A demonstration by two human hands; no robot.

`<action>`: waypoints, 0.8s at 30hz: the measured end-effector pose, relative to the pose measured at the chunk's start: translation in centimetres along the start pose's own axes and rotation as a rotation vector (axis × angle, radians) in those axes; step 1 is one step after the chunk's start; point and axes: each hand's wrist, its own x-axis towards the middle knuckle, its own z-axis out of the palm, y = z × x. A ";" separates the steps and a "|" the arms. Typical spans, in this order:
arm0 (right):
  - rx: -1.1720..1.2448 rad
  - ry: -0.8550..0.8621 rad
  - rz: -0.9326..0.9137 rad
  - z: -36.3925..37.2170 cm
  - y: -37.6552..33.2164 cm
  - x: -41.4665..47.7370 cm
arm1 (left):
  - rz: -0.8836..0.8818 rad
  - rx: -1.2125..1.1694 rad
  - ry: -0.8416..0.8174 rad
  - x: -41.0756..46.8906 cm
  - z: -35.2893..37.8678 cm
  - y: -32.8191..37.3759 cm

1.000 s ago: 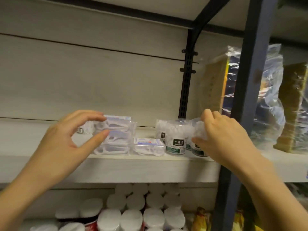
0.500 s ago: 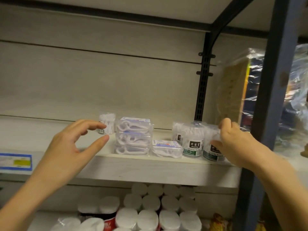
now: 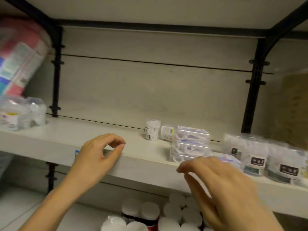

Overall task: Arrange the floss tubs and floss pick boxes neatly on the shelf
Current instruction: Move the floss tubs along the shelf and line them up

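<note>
Pale shelf (image 3: 83, 134) board fills the head view. Stacked floss pick boxes (image 3: 191, 144) sit at three o'clock from my left hand (image 3: 98, 155), with the floss tubs (image 3: 256, 155) beyond them. Both look like light, stiff, slick plastic, so I'd grip the side walls. My left hand is loosely curled and empty. My right hand (image 3: 225, 184) is relaxed, fingers spread, holding nothing.

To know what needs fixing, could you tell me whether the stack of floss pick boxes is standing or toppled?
Standing: the stack of floss pick boxes has three boxes lying flat, one atop another, on the shelf.
</note>
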 end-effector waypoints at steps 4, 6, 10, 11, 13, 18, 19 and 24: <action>0.057 -0.032 0.027 3.8 -4.4 5.0 | 0.010 0.016 -0.013 0.7 -3.0 -3.2; 0.058 -0.037 0.100 5.6 -5.5 8.9 | 0.026 0.030 -0.035 1.4 -4.6 -5.0; 0.022 -0.127 0.304 9.3 -4.4 17.8 | 0.081 0.086 -0.093 3.2 -7.2 -8.7; -0.012 -0.187 0.371 10.2 -3.8 19.7 | 0.089 0.088 -0.105 3.6 -7.7 -9.5; -0.088 -0.319 0.497 12.0 -2.5 22.7 | 0.099 0.072 -0.128 4.4 -8.5 -10.8; -0.199 -0.532 0.666 15.7 -0.4 24.5 | 0.122 0.020 -0.153 5.5 -9.0 -12.6; -0.245 -0.559 0.671 16.2 -0.1 24.5 | 0.132 0.017 -0.158 5.6 -8.9 -12.8; -0.335 -0.558 0.711 17.3 0.5 24.7 | 0.135 -0.006 -0.162 5.9 -8.8 -13.9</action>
